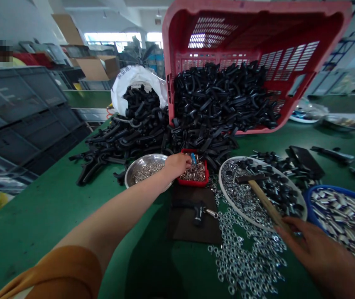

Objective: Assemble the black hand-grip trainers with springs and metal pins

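Observation:
My left hand (177, 165) reaches over a small red tray (207, 176) of small metal pins, its fingertips drawn together among them; what they pinch, if anything, is too small to make out. A bit of blue (193, 158) shows beside the fingertips. In my right hand (316, 247) is a hammer (266, 202), gripped by its wooden handle, the head above a white basin (222, 189) of metal parts and black knobs. Between the hands, a black plastic handle part (198, 214) rests on a dark mat (192, 235), with a spring (211, 212) at its end.
A metal bowl (129, 176) of small parts sits left of the red tray. Loose nuts (248, 265) cover the green table at right, beside a blue basin (309, 207) of metal sleeves. Behind, a tipped red crate (168, 54) and a white sack (119, 91) spill black handles.

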{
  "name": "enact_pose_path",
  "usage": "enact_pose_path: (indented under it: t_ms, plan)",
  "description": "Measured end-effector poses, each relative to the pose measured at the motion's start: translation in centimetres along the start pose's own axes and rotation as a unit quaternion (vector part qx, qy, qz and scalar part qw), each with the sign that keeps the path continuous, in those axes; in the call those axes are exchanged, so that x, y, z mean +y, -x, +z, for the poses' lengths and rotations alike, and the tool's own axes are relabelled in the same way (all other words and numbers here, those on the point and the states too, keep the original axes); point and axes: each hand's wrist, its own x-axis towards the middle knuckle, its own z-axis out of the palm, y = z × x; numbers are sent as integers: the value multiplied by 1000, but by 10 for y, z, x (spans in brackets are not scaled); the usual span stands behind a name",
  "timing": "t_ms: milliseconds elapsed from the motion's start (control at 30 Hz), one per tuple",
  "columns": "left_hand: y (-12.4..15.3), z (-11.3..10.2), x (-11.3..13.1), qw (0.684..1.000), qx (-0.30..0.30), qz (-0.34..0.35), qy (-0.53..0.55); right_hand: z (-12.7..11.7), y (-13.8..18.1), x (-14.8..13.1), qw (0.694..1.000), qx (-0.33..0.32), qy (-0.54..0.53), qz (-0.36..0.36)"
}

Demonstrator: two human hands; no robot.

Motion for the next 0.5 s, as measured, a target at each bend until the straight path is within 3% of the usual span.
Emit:
enact_pose_path:
  t_ms: [267, 400, 500]
  plan:
    - [33, 1, 0, 999, 15, 17, 37, 7, 0, 7, 1000, -18, 3, -13]
    - [48, -3, 13, 986, -2, 68, 150, 11, 1, 8, 1000, -5, 3, -12]
    - [65, -8, 27, 963, -55, 113, 239, 15, 0, 11, 1000, 7, 1, -15]
